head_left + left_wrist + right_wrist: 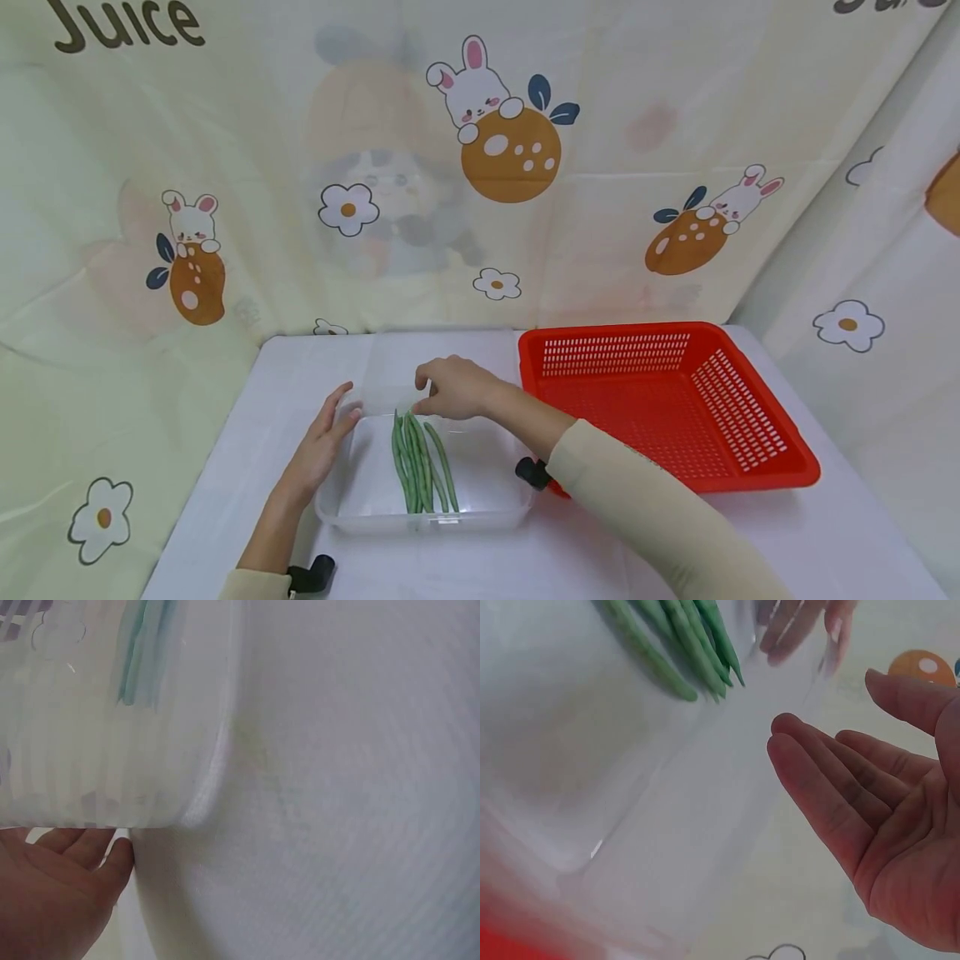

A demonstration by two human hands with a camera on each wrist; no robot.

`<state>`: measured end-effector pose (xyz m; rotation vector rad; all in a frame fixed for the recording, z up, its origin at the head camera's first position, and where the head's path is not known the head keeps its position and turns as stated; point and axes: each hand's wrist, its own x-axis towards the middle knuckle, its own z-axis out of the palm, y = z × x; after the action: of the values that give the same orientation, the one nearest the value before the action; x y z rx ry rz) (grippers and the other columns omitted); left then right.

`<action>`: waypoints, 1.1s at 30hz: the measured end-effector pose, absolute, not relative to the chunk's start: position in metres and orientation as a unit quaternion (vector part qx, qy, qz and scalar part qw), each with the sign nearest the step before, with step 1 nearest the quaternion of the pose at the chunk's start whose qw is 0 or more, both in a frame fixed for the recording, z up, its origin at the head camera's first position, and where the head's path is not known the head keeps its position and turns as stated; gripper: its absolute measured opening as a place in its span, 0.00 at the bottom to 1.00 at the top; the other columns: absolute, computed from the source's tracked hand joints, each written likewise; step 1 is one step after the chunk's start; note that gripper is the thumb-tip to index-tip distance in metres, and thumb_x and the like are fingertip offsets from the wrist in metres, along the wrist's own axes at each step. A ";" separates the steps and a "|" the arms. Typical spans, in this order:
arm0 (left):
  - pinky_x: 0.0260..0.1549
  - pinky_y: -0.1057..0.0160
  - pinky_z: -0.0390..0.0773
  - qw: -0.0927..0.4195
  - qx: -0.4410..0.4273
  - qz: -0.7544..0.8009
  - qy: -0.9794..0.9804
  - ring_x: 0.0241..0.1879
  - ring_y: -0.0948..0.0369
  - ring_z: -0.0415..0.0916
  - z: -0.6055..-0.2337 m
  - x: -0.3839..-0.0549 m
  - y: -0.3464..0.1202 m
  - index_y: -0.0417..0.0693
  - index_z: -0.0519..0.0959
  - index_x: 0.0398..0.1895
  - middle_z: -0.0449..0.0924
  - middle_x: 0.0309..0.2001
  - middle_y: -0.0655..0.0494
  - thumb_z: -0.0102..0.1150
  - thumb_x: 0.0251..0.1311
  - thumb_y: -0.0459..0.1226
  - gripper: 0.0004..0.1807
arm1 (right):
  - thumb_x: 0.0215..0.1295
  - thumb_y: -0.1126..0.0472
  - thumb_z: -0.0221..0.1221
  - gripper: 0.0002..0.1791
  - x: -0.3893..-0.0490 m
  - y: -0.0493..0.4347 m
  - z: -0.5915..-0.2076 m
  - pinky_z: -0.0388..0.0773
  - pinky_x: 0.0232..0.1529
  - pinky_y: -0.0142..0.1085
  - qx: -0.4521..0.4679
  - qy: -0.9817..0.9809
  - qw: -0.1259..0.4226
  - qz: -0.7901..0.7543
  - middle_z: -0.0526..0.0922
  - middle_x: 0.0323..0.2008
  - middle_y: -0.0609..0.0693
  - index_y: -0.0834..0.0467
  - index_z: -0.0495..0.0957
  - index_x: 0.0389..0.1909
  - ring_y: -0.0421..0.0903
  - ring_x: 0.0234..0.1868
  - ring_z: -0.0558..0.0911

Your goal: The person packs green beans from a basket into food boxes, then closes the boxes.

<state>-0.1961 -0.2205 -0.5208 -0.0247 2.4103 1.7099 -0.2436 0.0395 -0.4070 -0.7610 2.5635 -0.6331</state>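
Several green beans [420, 462] lie side by side, lengthwise, in a clear plastic container [495, 518]. My left hand [322, 446] is at the container's far left corner, its fingers extended along the outside of the wall. In the left wrist view, the left hand [64, 889] shows right at the container's edge. Over the far rim, just beyond the tips of the beans, is my right hand [457, 387]. The right wrist view shows that hand [885, 802] with thumb and fingers spread apart, nothing between them, and the bean tips [712, 682] a short way off.
A red plastic basket [750, 483] with slotted sides stands to the right of the container, partly behind my right forearm. Both rest on a white-covered table [247, 467]. A printed curtain [300, 125] hangs behind the table's far edge.
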 end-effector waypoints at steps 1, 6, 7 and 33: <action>0.78 0.31 0.39 0.094 -0.009 0.576 0.812 0.84 0.42 0.37 -0.521 -0.196 -0.221 0.59 0.49 0.84 0.49 0.83 0.43 0.44 0.81 0.52 0.34 | 0.72 0.50 0.64 0.19 -0.244 0.042 -0.405 0.84 0.46 0.40 -0.272 0.916 0.191 -0.225 0.89 0.50 0.52 0.55 0.80 0.58 0.47 0.45 0.86; 0.77 0.30 0.39 0.095 -0.009 0.575 0.812 0.84 0.42 0.37 -0.520 -0.196 -0.221 0.60 0.48 0.84 0.49 0.83 0.42 0.44 0.81 0.53 0.35 | 0.73 0.49 0.63 0.24 -0.246 0.055 -0.399 0.82 0.59 0.46 -0.269 0.921 0.169 -0.226 0.84 0.61 0.51 0.54 0.79 0.65 0.50 0.58 0.84; 0.78 0.31 0.39 0.095 -0.010 0.576 0.812 0.84 0.43 0.37 -0.520 -0.196 -0.221 0.61 0.49 0.84 0.49 0.83 0.43 0.44 0.81 0.53 0.35 | 0.73 0.49 0.63 0.25 -0.247 0.058 -0.398 0.81 0.59 0.46 -0.267 0.922 0.166 -0.227 0.84 0.62 0.51 0.54 0.78 0.66 0.50 0.58 0.85; 0.77 0.29 0.38 0.100 -0.012 0.582 0.807 0.84 0.42 0.38 -0.520 -0.195 -0.221 0.62 0.49 0.84 0.52 0.82 0.43 0.45 0.80 0.54 0.36 | 0.72 0.49 0.64 0.25 -0.264 0.146 -0.398 0.84 0.56 0.47 -0.191 0.937 0.116 -0.270 0.83 0.61 0.54 0.55 0.78 0.65 0.56 0.62 0.81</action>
<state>-0.1953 -0.2207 -0.5198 -0.0344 2.3855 1.7211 -0.2641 0.1464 -0.3978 -0.5583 2.7439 -0.7907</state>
